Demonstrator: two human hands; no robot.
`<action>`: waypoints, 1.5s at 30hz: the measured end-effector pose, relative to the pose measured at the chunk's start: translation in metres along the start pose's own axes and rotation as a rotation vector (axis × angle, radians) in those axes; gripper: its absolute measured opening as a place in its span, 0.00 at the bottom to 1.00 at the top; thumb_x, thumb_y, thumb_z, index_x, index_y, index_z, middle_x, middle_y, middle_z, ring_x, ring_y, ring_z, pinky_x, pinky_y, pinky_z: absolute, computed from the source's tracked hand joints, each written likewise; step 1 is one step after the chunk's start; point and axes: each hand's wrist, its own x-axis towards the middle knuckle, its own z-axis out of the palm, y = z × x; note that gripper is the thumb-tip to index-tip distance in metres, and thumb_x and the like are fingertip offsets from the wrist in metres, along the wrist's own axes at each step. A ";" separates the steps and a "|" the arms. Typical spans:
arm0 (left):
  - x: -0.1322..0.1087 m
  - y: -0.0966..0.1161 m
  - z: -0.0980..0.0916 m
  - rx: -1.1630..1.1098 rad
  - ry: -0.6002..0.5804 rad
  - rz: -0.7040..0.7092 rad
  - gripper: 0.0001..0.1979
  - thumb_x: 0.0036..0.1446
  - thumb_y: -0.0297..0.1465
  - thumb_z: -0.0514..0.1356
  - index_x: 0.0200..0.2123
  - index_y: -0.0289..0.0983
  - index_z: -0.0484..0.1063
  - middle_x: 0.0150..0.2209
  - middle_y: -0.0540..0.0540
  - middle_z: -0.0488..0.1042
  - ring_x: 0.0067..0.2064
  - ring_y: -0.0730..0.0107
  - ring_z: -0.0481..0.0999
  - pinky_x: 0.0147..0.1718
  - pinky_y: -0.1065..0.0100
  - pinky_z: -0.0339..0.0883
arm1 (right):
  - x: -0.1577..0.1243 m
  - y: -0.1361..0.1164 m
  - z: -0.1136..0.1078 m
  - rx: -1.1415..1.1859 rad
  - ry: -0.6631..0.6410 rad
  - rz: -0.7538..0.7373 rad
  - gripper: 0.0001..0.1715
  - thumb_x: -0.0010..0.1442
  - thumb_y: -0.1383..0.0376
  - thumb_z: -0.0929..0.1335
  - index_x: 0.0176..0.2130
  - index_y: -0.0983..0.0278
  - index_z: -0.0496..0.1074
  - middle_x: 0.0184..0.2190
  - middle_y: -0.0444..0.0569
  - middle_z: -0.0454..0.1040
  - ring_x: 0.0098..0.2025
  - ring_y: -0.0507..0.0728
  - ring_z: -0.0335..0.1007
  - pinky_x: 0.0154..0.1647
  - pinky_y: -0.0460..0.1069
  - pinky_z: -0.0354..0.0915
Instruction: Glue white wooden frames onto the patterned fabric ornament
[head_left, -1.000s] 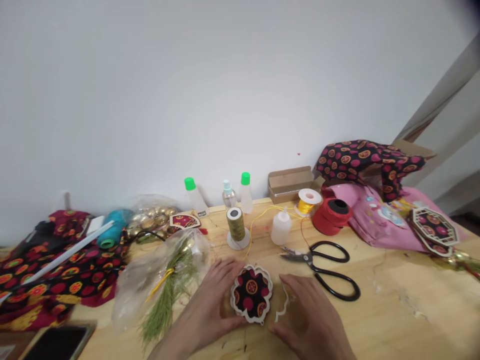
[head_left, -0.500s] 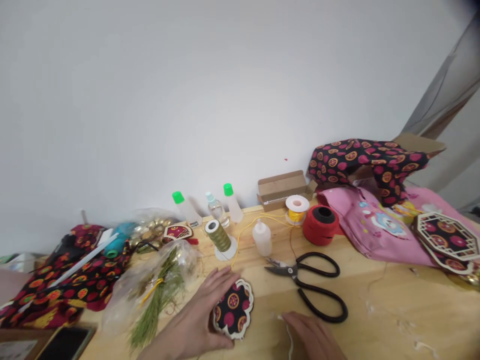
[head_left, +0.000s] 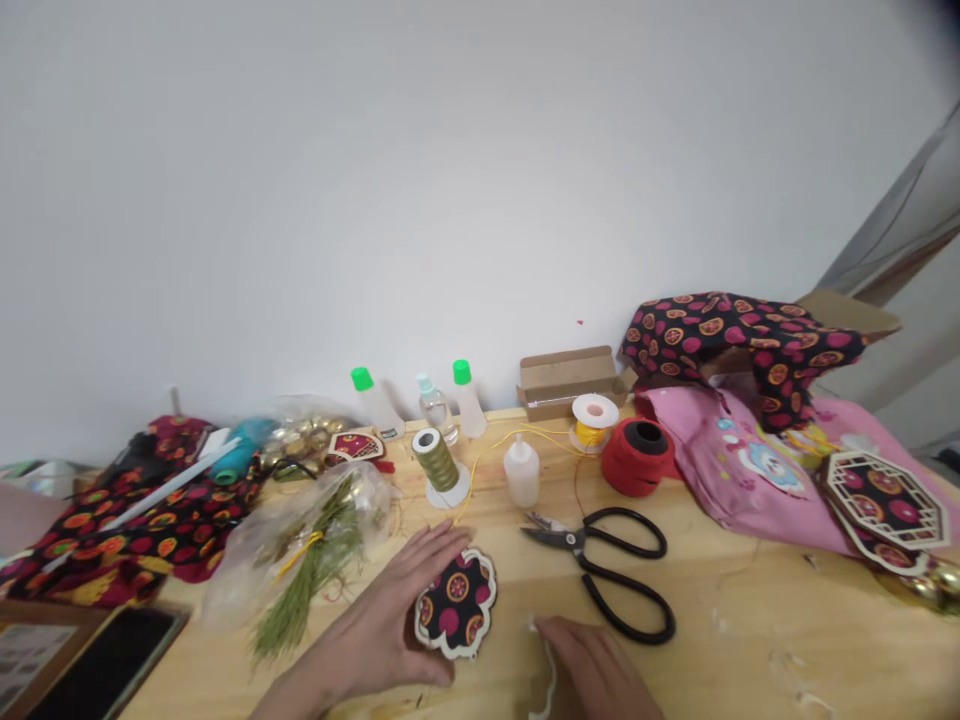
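Observation:
My left hand (head_left: 382, 625) grips the left edge of a flower-shaped piece (head_left: 459, 603), thumb below and fingers above. Dark cloth printed with orange and pink circles fills the piece, and a pale scalloped rim surrounds it. At the bottom centre, my right hand (head_left: 596, 668) is low over the table with its fingers together. A thin white cord (head_left: 553, 672) is at its fingertips and hangs down on the left; the thumb is hidden. Beyond that hand lie black-handled scissors (head_left: 626, 578), spread apart. A small white squeeze bottle (head_left: 522, 474) stands behind the flower piece.
An olive thread spool (head_left: 438, 468), a yellow cord spool (head_left: 592, 425) and a red ribbon roll (head_left: 637, 456) stand toward the wall. Green-capped bottles (head_left: 469, 402) are behind them. Left are a plastic bag (head_left: 240, 595) and a phone (head_left: 112, 665); right, a pink bag (head_left: 712, 480).
The view has shifted slightly. My right hand has moved left, closer to the flower piece, with the white cord at its fingertips. My left hand keeps its hold on the piece.

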 end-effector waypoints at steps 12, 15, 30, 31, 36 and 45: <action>-0.017 -0.020 -0.018 -0.069 -0.071 0.043 0.45 0.43 0.33 0.65 0.61 0.51 0.44 0.63 0.47 0.49 0.63 0.53 0.47 0.57 0.45 0.46 | 0.014 -0.040 0.004 -0.225 -0.106 0.101 0.39 0.43 0.49 0.70 0.50 0.64 0.63 0.39 0.51 0.76 0.36 0.61 0.74 0.34 0.51 0.71; -0.013 -0.025 -0.013 -0.101 -0.053 0.109 0.43 0.45 0.37 0.64 0.61 0.50 0.45 0.63 0.47 0.50 0.62 0.52 0.49 0.57 0.45 0.46 | 0.025 -0.054 0.012 -0.230 -0.098 0.206 0.40 0.42 0.52 0.71 0.52 0.63 0.60 0.39 0.53 0.75 0.37 0.62 0.72 0.35 0.53 0.71; -0.010 -0.037 0.001 -0.086 0.026 0.247 0.42 0.47 0.39 0.62 0.61 0.49 0.43 0.62 0.45 0.52 0.61 0.50 0.51 0.57 0.44 0.46 | 0.049 -0.084 0.028 -0.327 -0.015 0.393 0.43 0.43 0.55 0.71 0.54 0.65 0.54 0.36 0.55 0.73 0.34 0.63 0.70 0.32 0.55 0.70; -0.010 -0.036 0.001 -0.085 0.029 0.251 0.42 0.47 0.39 0.62 0.61 0.49 0.43 0.62 0.44 0.52 0.61 0.50 0.51 0.57 0.44 0.46 | 0.051 -0.086 0.029 -0.333 -0.001 0.392 0.43 0.43 0.55 0.71 0.54 0.65 0.54 0.36 0.55 0.73 0.34 0.63 0.70 0.32 0.55 0.70; -0.012 -0.036 0.001 -0.060 0.020 0.247 0.41 0.49 0.42 0.61 0.61 0.48 0.43 0.63 0.44 0.51 0.62 0.51 0.50 0.57 0.44 0.46 | 0.051 -0.087 0.026 -0.337 0.014 0.386 0.42 0.43 0.55 0.71 0.53 0.64 0.55 0.36 0.55 0.72 0.34 0.63 0.71 0.32 0.55 0.71; -0.013 -0.043 0.005 -0.077 0.035 0.213 0.44 0.47 0.42 0.62 0.62 0.50 0.39 0.64 0.45 0.49 0.62 0.49 0.48 0.58 0.43 0.44 | 0.018 -0.063 0.004 -0.394 0.007 0.403 0.45 0.40 0.54 0.73 0.53 0.64 0.55 0.38 0.57 0.72 0.36 0.65 0.71 0.31 0.57 0.71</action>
